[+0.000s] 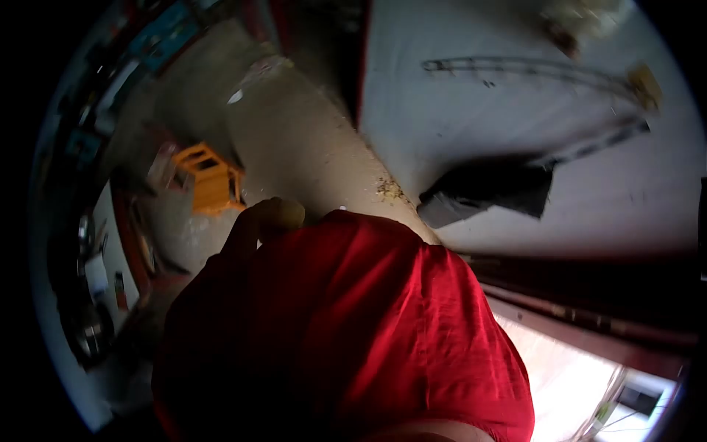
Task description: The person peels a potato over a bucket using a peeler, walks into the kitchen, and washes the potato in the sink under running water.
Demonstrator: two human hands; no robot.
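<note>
Red cloth of a shirt (pixel 368 309) on my own body fills the lower middle of the view. Past its upper left edge shows a dark, blurred hand (pixel 254 225), which I take to be my left hand. A rounded tan patch at its end may be fingertips or a thing held; I cannot tell which. Its fingers are not distinct. Nearest to it, further off on the floor, stands an orange wooden chair (pixel 213 186). My right hand is outside the view or hidden behind the cloth.
A pale wall (pixel 456 110) bears a hanging dark garment (pixel 493 188). Small debris (pixel 387 190) lies on the floor (pixel 294 140) along its foot. On the left stands a table (pixel 118 250) with several items. A bright doorway (pixel 560 346) opens at lower right.
</note>
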